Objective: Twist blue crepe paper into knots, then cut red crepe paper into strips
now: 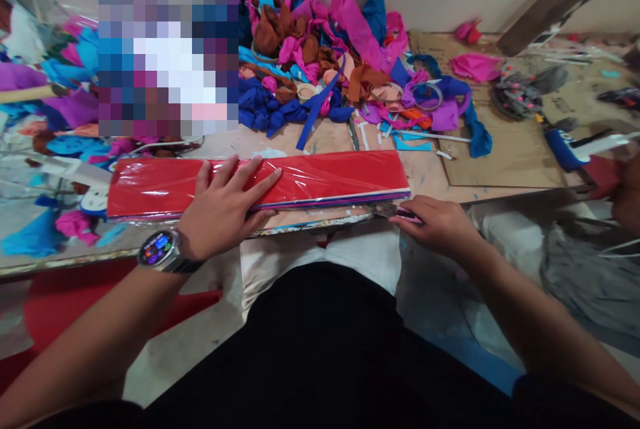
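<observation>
A long flat pack of red sheets in clear plastic lies along the table's front edge, with purple, blue and white layers showing at its lower side. My left hand, a smartwatch on its wrist, rests spread on the pack's left half. At the pack's right end, my right hand is closed around a small metal tool that looks like scissors or a cutter. Its tip is close to the lower edge of the pack; whether it touches cannot be made out.
Behind the pack is a heap of coloured cloth pieces with rings among them. Flattened cardboard lies to the right, near a blue tape roll. More cloth scraps cover the left side. Part of a person's hand shows at the right edge.
</observation>
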### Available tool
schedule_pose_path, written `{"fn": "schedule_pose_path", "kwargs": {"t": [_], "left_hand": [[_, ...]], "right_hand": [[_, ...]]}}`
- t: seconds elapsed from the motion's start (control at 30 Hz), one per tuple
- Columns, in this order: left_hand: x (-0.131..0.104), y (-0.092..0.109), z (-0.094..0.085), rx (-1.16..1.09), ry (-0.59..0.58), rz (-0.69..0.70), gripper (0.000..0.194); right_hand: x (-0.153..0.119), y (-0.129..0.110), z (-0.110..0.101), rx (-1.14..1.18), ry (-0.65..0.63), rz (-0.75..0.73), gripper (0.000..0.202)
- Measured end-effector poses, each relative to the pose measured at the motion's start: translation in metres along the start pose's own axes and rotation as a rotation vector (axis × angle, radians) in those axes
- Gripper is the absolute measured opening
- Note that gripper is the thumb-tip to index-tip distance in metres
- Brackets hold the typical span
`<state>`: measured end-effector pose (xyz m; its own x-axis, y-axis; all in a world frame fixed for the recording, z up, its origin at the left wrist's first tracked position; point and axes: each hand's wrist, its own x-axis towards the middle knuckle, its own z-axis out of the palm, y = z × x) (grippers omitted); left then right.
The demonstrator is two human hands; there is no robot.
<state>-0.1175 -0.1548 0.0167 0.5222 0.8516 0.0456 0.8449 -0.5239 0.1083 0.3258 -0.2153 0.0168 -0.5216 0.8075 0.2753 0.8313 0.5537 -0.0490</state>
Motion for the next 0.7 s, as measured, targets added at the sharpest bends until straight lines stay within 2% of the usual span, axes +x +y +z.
{"fn": "schedule_pose_path", "kwargs": {"t": [0.17,0.7], "left_hand": [[0.0,0.0,0.0,0.013,0.0,0.004,0.07],[-0.001,0.001,-0.001,-0.011,-0.006,-0.002,0.068]], "right_hand": [[-0.001,0.0,-0.002,-0.014,0.0,0.021,0.036],[0.018,-0.024,0.02,0.079,0.018,-0.001,0.043]]}}
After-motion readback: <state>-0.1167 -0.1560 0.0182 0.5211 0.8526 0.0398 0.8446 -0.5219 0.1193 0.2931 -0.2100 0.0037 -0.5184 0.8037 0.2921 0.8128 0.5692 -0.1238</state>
